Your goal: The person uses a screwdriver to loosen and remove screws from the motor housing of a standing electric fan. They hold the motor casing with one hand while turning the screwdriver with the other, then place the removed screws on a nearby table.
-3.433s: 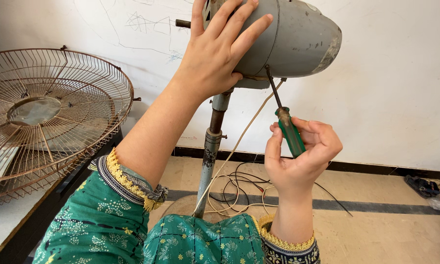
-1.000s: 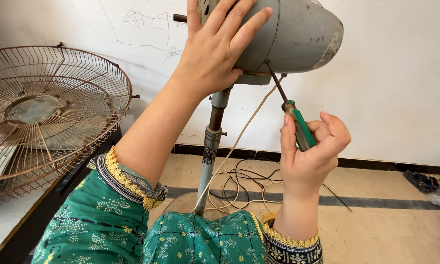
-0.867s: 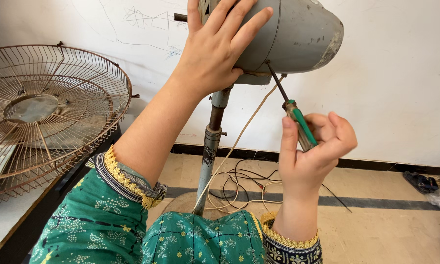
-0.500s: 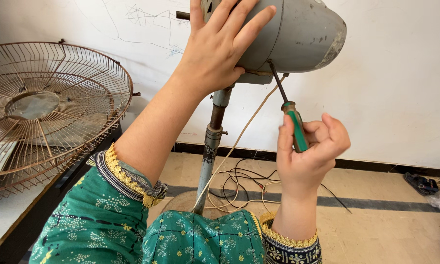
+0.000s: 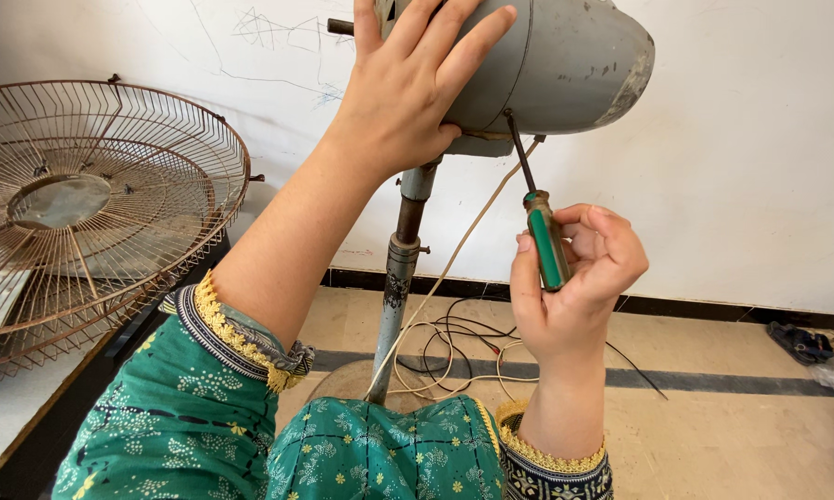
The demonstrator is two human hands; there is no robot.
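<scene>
My left hand (image 5: 407, 93) lies flat with spread fingers on the grey motor housing (image 5: 565, 65) of a pedestal fan. My right hand (image 5: 574, 278) grips a green-handled screwdriver (image 5: 546, 245). Its dark shaft points up, and the tip touches the underside of the housing near the stand joint. The fan's metal pole (image 5: 396, 278) runs down between my arms. A beige cord (image 5: 454, 268) hangs from the housing toward the floor.
A rusty round wire fan guard (image 5: 93, 213) leans on a ledge at the left. Loose black and beige wires (image 5: 463, 347) lie on the tiled floor behind the pole. A white wall stands close behind. Dark objects (image 5: 806, 343) lie at the far right.
My right hand has shifted slightly around the screwdriver handle, fingers regripping while the tip stays at the housing's underside. My left hand has stayed on the housing.
</scene>
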